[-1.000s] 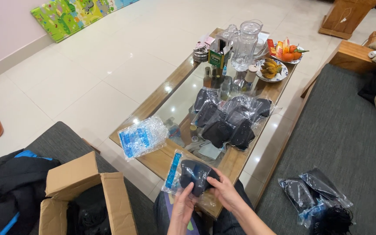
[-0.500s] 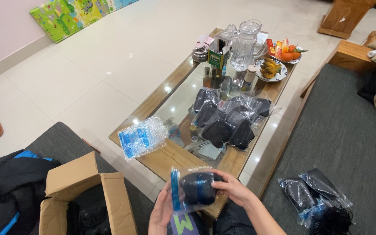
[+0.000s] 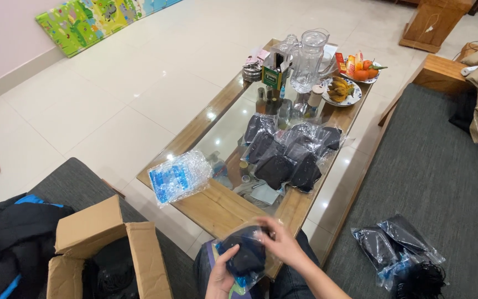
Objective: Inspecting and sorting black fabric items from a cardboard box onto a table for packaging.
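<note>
Both hands' grip closed on bagged dark item (image 3: pixel 245 256), left hand (image 3: pixel 221 277), right hand (image 3: pixel 280 243), glass-topped wooden table (image 3: pixel 217 206), tiled floor (image 3: pixel 139 83).

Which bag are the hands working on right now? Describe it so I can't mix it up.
Start at the glass-topped coffee table, then drop to its near end. There both hands hold a clear plastic bag with a dark item inside; unlike the bags piled on the glass, it is off the table.
</note>
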